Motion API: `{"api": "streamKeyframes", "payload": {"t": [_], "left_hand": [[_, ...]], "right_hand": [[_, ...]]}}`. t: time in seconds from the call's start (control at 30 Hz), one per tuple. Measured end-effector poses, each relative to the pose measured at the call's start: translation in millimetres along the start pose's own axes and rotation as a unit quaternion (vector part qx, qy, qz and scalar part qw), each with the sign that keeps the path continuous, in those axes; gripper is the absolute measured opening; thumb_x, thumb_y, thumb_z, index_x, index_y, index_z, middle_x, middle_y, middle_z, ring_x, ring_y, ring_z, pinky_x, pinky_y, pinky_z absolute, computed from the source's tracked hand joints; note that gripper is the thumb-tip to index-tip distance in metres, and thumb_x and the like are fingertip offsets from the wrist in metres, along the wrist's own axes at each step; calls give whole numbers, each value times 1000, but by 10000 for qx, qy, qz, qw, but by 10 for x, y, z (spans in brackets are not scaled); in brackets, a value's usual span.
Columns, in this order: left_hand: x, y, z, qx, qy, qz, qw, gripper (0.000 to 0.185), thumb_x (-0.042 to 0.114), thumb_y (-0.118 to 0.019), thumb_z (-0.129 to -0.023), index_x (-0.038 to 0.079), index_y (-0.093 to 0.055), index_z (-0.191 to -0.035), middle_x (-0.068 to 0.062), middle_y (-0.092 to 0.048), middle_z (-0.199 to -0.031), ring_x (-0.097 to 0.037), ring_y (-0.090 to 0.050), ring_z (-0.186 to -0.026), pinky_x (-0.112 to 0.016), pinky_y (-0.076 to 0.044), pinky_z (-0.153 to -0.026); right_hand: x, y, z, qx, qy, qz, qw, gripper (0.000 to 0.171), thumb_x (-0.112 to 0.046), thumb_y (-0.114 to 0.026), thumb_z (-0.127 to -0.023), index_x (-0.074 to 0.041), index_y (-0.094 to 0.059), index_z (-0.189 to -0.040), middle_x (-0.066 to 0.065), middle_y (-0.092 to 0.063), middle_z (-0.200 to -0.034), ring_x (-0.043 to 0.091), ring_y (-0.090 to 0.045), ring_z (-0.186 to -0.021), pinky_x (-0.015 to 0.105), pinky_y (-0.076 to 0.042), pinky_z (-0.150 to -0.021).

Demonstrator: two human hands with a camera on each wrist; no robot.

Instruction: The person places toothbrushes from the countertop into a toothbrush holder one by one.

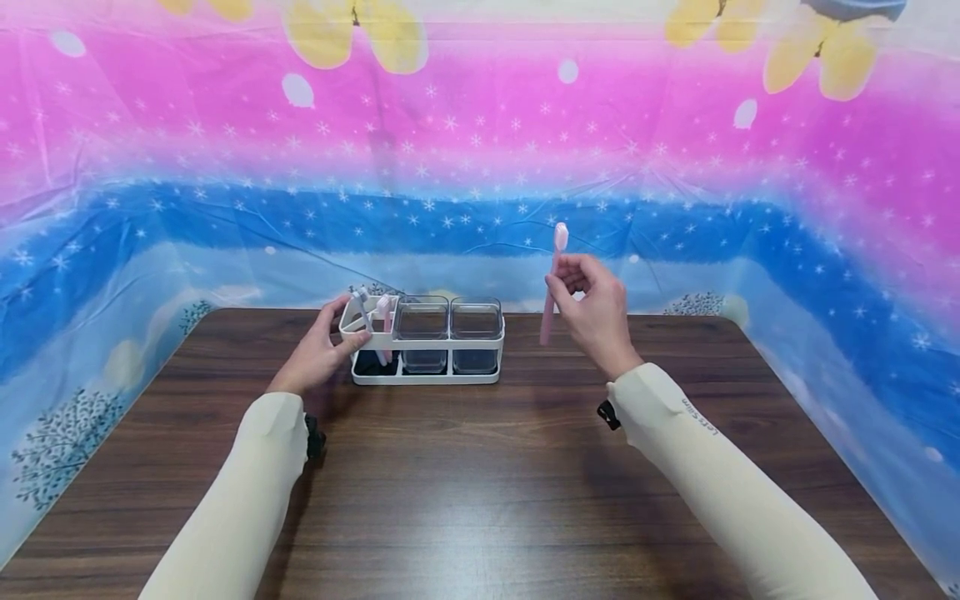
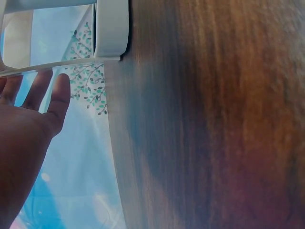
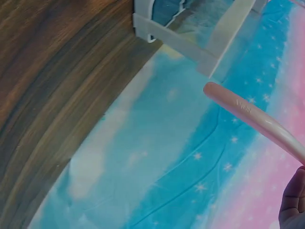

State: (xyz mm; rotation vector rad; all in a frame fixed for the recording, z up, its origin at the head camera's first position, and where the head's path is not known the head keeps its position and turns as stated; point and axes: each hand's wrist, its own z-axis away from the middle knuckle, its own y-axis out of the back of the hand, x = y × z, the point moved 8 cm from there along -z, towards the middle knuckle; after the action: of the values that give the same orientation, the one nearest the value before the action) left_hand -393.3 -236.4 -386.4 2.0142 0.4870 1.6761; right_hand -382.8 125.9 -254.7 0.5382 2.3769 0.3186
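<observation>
In the head view my right hand (image 1: 596,308) pinches a pink toothbrush (image 1: 547,321) upright, bristle head at the top, to the right of a white toothbrush holder (image 1: 427,379). The right wrist view shows the handle end of that toothbrush, with only a bit of the hand at the edge. My left hand (image 1: 315,354) grips the holder's left end, thumb on the front and fingers behind. Within the left compartment stand a grey toothbrush (image 1: 362,307) and another pink toothbrush (image 1: 386,310). Two clear square cups (image 1: 423,321) fill the middle and right compartments.
The holder stands near the back of a dark wood-grain table (image 1: 442,483). Behind the table hangs a pink and blue cloth (image 1: 480,158) with snowflakes, which also runs along both sides.
</observation>
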Motion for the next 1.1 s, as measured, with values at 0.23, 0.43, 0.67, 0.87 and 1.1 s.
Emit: {"api": "streamKeyframes", "payload": {"t": [0.23, 0.43, 0.67, 0.87, 1.1], "left_hand": [[-4, -5, -1, 10, 22, 3, 10000, 84, 43, -56, -94, 12, -4, -153, -23, -23, -148, -42, -30, -130, -61, -28, -100], [-24, 4, -6, 21, 63, -35, 10000, 85, 46, -56, -93, 14, -4, -153, -21, -21, -149, -42, -29, -131, -61, -27, -100], [-30, 9, -13, 17, 90, -42, 9999, 87, 49, -56, -92, 15, -4, -153, -20, -21, -150, -41, -29, -131, -61, -27, -101], [-26, 10, -8, 23, 94, -65, 9999, 86, 49, -55, -92, 15, -4, -153, -20, -21, -150, -41, -28, -131, -62, -26, -101], [5, -7, 9, 5, 39, -69, 10000, 83, 45, -54, -94, 15, -4, -153, -21, -21, -149, -41, -29, -130, -61, -27, -100]], "right_hand": [[-174, -40, -24, 123, 319, -354, 9988, 16, -9, -67, -89, 0, -64, -101, 6, -64, -91, 15, -60, -74, 26, -49, -68], [-336, -92, -44, 173, 608, -611, 9961, 14, -4, -67, -88, 1, -64, -100, 8, -64, -90, 16, -59, -75, 26, -49, -69], [-711, -94, -53, 233, 805, -794, 9933, 12, 9, -64, -85, 12, -60, -96, 21, -62, -87, 24, -57, -73, 29, -48, -68], [-877, -136, -74, 193, 833, -1011, 9912, 12, 10, -62, -85, 13, -58, -96, 22, -61, -86, 26, -57, -73, 30, -48, -69], [-976, -274, -94, 129, 848, -1298, 9878, 13, 11, -62, -86, 13, -55, -97, 22, -62, -86, 27, -58, -74, 34, -48, -69]]}}
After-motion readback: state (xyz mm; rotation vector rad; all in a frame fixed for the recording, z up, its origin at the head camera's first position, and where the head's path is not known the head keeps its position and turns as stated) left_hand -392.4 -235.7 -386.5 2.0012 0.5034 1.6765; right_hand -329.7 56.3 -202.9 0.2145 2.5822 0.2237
